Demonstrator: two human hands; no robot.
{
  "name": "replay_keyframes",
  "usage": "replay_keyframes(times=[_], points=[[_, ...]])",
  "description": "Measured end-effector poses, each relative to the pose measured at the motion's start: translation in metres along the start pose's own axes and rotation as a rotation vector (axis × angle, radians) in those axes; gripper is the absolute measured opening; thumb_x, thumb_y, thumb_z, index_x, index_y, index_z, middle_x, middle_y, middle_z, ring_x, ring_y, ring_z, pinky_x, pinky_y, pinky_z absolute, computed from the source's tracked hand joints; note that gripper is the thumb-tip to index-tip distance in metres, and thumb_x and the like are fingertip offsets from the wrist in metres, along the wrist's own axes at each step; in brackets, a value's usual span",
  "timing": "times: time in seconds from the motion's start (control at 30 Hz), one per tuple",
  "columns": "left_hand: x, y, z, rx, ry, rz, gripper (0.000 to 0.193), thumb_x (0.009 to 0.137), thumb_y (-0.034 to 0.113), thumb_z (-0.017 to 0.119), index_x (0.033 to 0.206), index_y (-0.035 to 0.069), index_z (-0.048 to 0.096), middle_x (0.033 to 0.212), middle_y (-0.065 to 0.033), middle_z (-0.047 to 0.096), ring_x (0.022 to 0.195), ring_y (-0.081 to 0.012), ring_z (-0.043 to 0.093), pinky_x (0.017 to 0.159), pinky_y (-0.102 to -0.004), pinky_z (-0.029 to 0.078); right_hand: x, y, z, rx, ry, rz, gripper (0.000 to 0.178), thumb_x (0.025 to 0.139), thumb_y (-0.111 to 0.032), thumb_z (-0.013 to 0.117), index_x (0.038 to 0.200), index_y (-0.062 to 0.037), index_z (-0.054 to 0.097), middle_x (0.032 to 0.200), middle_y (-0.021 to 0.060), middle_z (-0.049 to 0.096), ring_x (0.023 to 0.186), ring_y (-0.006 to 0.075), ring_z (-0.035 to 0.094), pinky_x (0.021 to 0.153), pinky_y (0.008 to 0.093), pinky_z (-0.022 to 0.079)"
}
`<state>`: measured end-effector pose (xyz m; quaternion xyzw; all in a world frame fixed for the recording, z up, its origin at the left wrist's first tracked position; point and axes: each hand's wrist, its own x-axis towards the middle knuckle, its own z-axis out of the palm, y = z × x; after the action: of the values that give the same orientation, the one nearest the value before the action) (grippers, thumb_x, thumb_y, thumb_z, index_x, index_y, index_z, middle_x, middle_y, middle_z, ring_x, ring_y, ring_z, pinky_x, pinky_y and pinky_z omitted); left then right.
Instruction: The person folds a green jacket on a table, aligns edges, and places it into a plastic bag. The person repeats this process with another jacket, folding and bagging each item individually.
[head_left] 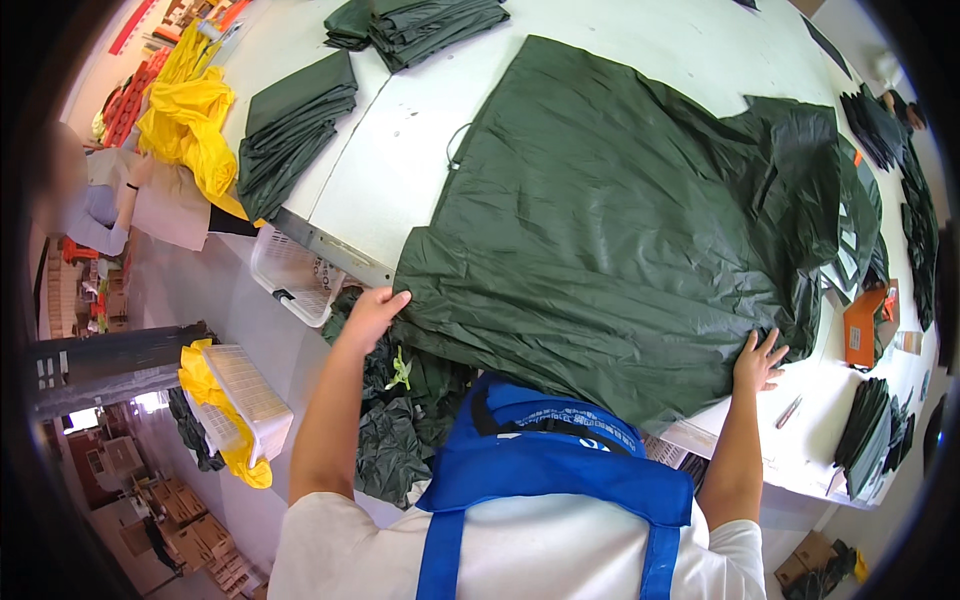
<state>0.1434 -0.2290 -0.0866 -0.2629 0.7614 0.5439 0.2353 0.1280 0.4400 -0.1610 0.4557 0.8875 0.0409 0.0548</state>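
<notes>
A large dark green rain garment [600, 220] of thin shiny cloth lies spread across the white table in front of me. Its left side is fairly flat, with a folded-over strip along the near side. Toward the right it bunches up in creases. A thin drawcord [455, 148] loops out from its left edge. My left hand [375, 315] pinches the near left corner between thumb and fingers, just past the table edge. With fingers spread, my right hand [760, 362] rests on the near right part of the cloth.
Folded dark green garments [298, 125] lie on the white table [355, 185] to the left and far side. An orange box [868, 325] and dark folded pieces [865, 430] sit at right. White baskets [295, 275] stand below at left. A co-worker [95, 200] is beside yellow cloth [190, 130].
</notes>
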Motion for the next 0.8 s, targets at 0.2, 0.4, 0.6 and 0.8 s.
replay_keyframes(times=[0.2, 0.4, 0.6, 0.8], points=[[-0.02, 0.042, 0.028, 0.134, 0.543, 0.765, 0.026, 0.094, 0.024, 0.058, 0.092, -0.002, 0.059, 0.071, -0.0108, 0.06, 0.062, -0.0156, 0.054, 0.062, -0.0299, 0.045, -0.005, 0.001, 0.0, 0.035, 0.001, 0.049, 0.061, 0.093, -0.064, 0.027, 0.149, -0.0389, 0.019, 0.158, 0.0028, 0.01, 0.138, 0.0516, 0.016, 0.105, 0.068, 0.017], [0.008, -0.01, 0.012, 0.489, 0.287, 0.211, 0.031, 0.089, 0.021, 0.061, 0.114, 0.002, 0.058, 0.082, -0.0165, 0.062, 0.078, -0.0281, 0.063, 0.074, -0.0405, 0.048, -0.004, 0.0, 0.003, 0.015, -0.01, 0.023, 0.061, 0.093, -0.065, 0.026, 0.148, -0.039, 0.02, 0.158, -0.0017, 0.011, 0.138, 0.051, 0.017, 0.108, 0.0645, 0.017], [0.022, 0.075, 0.042, 0.566, 0.399, 0.85, 0.05, 0.089, 0.025, 0.059, 0.135, 0.011, 0.045, 0.14, -0.0167, 0.041, 0.126, -0.0323, 0.043, 0.104, -0.0447, 0.034, -0.003, 0.004, 0.002, 0.023, 0.015, 0.019, 0.061, 0.093, -0.064, 0.028, 0.148, -0.0388, 0.021, 0.158, -0.0009, 0.013, 0.138, 0.0504, 0.017, 0.106, 0.0659, 0.018], [0.071, 0.062, 0.06, 1.055, 0.141, 0.671, 0.056, 0.092, 0.026, 0.054, 0.144, 0.015, 0.035, 0.152, -0.017, 0.024, 0.14, -0.034, 0.023, 0.114, -0.0537, 0.014, -0.002, 0.002, -0.003, 0.063, -0.03, 0.015, 0.062, 0.094, -0.06, 0.031, 0.149, -0.0356, 0.019, 0.158, 0.005, 0.012, 0.139, 0.0489, 0.015, 0.106, 0.0667, 0.017]])
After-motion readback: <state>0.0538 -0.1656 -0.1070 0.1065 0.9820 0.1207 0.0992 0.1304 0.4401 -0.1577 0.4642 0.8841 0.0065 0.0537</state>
